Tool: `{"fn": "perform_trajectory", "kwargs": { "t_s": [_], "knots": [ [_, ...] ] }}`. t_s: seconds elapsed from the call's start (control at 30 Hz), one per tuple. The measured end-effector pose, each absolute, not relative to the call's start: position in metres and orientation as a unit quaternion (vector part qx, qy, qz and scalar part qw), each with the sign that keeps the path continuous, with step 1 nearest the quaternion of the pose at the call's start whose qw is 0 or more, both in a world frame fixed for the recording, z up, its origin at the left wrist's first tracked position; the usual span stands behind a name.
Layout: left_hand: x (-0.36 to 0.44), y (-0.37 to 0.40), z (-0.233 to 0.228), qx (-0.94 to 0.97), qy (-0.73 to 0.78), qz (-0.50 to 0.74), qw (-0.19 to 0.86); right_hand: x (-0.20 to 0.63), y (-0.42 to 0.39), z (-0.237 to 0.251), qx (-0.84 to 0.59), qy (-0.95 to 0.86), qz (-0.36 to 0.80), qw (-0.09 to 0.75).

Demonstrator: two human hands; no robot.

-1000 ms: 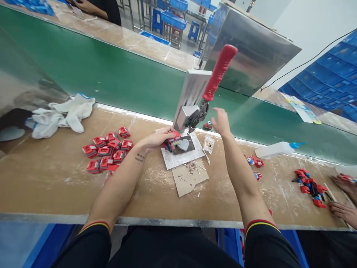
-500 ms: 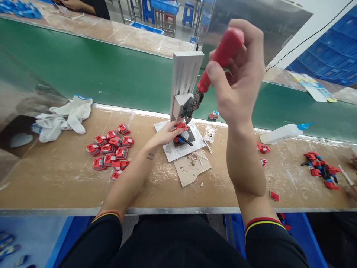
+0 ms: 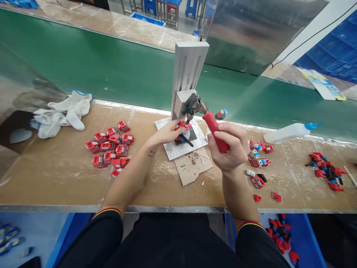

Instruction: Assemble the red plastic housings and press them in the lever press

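Note:
My right hand [image 3: 232, 150] is wrapped round the red handle [image 3: 212, 124] of a toggle clamp [image 3: 195, 105], fixed to an upright slotted metal post [image 3: 187, 69]. The handle is tilted down toward me. Under the clamp's tip, my left hand [image 3: 166, 133] pinches a small red toy piece [image 3: 188, 127], with a black rod [image 3: 187, 140] sticking out beside it. The tip appears to touch the piece; my fingers partly hide it. Beneath lies a pale metal base plate [image 3: 173, 152].
Red toy parts [image 3: 110, 147] lie in a group at left, near white gloves [image 3: 75, 109]. Right of my arm are red and blue toy pieces [image 3: 259, 162], a white bottle [image 3: 287, 133] and assembled toy figures [image 3: 327, 171]. Torn cardboard [image 3: 189, 173] lies before the plate.
My right hand has pulled the red handle down from high above to just over table height, folding the clamp's linkage. My left hand stays on the toy piece. The view has shifted slightly.

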State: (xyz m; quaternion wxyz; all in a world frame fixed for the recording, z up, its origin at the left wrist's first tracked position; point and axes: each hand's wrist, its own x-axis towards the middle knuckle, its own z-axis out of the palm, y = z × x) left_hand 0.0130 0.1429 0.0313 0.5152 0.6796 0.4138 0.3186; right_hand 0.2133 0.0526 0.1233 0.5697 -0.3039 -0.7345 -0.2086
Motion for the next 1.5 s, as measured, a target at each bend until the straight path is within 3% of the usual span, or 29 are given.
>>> {"fn": "perform_trajectory", "kwargs": {
  "t_s": [0.57, 0.67, 0.8, 0.93, 1.5],
  "knots": [
    [0.013, 0.139, 0.042, 0.680, 0.416, 0.293, 0.528, 0.210, 0.049, 0.100, -0.321, -0.730, -0.181, 0.576],
    [0.013, 0.140, 0.041, 0.692, 0.414, 0.299, 0.511, 0.210, 0.044, 0.105, -0.376, -0.723, -0.043, 0.578],
    [0.014, 0.139, 0.041, 0.710, 0.390, 0.318, 0.492, 0.214, 0.047, 0.122, -0.434, -0.705, 0.279, 0.487],
    [0.017, 0.137, 0.041, 0.702, 0.402, 0.319, 0.493, 0.221, 0.055, 0.137, -0.415, -0.702, 0.408, 0.410],
    [0.016, 0.138, 0.042, 0.697, 0.408, 0.314, 0.499, 0.221, 0.054, 0.147, -0.420, -0.694, 0.412, 0.415]
  ]
}}
